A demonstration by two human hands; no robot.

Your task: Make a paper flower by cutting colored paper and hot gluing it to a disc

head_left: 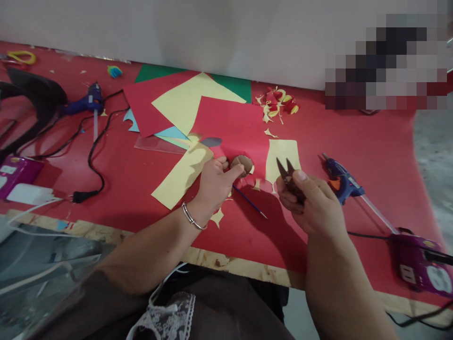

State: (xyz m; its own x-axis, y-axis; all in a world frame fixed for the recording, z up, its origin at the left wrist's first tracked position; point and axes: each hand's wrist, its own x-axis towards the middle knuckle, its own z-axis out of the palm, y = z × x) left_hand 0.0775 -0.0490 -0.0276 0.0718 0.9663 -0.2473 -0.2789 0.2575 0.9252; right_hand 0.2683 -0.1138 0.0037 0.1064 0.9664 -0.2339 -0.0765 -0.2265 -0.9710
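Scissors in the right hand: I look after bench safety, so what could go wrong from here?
The scissors in the right hand have parted, exposed tips, which might nick the left hand if the two meet. The right hand might also bump the blue glue gun close beside it; whether that is hot can't be seen.

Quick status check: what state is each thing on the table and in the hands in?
Left hand: pinching the brown piece
Brown piece: rounded, partly covered by the thumb
Right hand: gripping the snips
Snips: blades open
Left glue gun: lying down, stick loaded
Right glue gun: stick loaded, heat can't be seen
Black plug: unplugged
Blue stick: lying flat
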